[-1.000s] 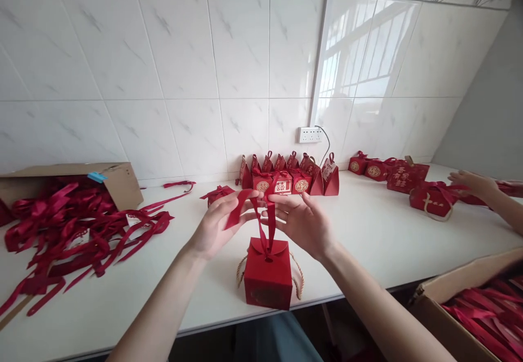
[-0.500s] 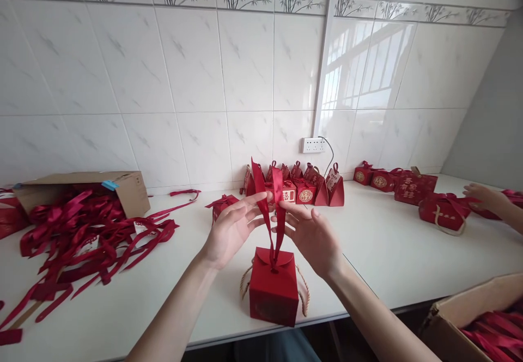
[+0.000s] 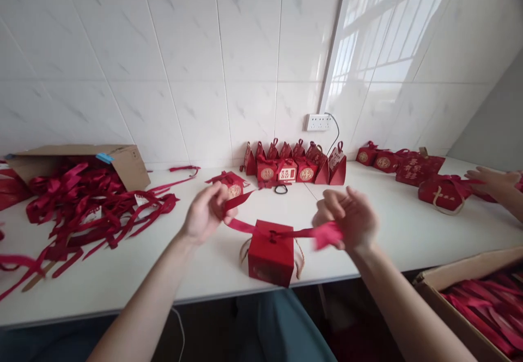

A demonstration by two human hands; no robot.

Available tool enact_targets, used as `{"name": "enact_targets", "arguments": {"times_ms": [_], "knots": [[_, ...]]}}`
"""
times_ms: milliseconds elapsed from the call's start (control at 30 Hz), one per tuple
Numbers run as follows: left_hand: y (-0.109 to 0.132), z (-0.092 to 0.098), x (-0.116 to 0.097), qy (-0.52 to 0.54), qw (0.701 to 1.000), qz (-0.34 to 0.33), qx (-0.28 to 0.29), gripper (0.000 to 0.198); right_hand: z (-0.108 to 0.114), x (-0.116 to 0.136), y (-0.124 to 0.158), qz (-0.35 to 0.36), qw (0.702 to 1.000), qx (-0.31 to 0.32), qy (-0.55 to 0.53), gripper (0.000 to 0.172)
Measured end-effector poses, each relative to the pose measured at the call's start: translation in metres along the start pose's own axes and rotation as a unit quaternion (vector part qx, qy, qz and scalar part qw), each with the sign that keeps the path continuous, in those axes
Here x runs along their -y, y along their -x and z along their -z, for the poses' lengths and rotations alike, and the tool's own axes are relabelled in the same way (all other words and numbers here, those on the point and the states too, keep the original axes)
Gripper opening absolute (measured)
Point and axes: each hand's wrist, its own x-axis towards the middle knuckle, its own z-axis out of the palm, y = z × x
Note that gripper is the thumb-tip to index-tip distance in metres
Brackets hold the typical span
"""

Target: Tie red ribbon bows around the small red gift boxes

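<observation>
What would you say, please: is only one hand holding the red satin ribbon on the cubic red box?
No, the left hand and right hand each hold the ribbon.

Your ribbon (image 3: 303, 233) looked like satiny cloth; your box (image 3: 266, 254), smooth card; its cords (image 3: 301, 258), rough twisted rope; the tiles (image 3: 249, 41), glossy.

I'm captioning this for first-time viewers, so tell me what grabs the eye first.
First, the red gift box at the front edge of the white table, its red ribbon stretching out to the left hand and the right hand. Then, at the left, tangled red ribbons spilling from an open cardboard box, and small gift boxes grouped before the tiled wall.
</observation>
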Motion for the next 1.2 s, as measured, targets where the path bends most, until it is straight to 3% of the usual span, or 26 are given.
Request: {"name": "enact_targets", "arguments": {"times_ms": [67, 133, 233, 333, 467, 667, 833, 1000, 1200], "knots": [[0.004, 0.021, 0.006, -0.109, 0.993, -0.011, -0.05, 0.032, 0.015, 0.004, 0.007, -0.066, 0.998, -0.001, 0.021, 0.053], [0.01, 0.032, 0.015, -0.249, 0.966, -0.021, -0.06, 0.026, 0.024, -0.001, 0.012, -0.118, 0.988, -0.026, 0.1, 0.05], [0.019, 0.027, 0.029, -0.414, 0.909, 0.037, 0.04, 0.027, 0.02, -0.02, 0.019, -0.196, 0.939, -0.047, 0.278, 0.041], [0.025, 0.012, 0.044, -0.453, 0.875, 0.112, 0.13, 0.031, 0.009, -0.04, 0.025, -0.222, 0.895, -0.001, 0.387, 0.04], [0.026, 0.006, 0.054, -0.401, 0.888, 0.152, 0.168, 0.033, 0.003, -0.054, 0.028, -0.177, 0.876, 0.021, 0.448, 0.035], [0.032, 0.01, 0.051, -0.378, 0.898, 0.131, 0.183, 0.036, 0.006, -0.054, 0.026, -0.223, 0.902, 0.054, 0.365, 0.038], [0.036, 0.009, 0.041, -0.363, 0.887, 0.215, 0.188, 0.033, 0.01, -0.051, 0.024, -0.271, 0.926, 0.082, 0.25, 0.037], [0.033, 0.014, 0.036, -0.35, 0.885, 0.233, 0.202, 0.037, 0.011, -0.05, 0.019, -0.268, 0.936, 0.12, 0.195, 0.04], [0.034, 0.02, 0.054, -0.205, 0.923, 0.265, 0.189, 0.036, 0.01, -0.057, 0.024, -0.327, 0.94, 0.084, 0.041, 0.035]]}}
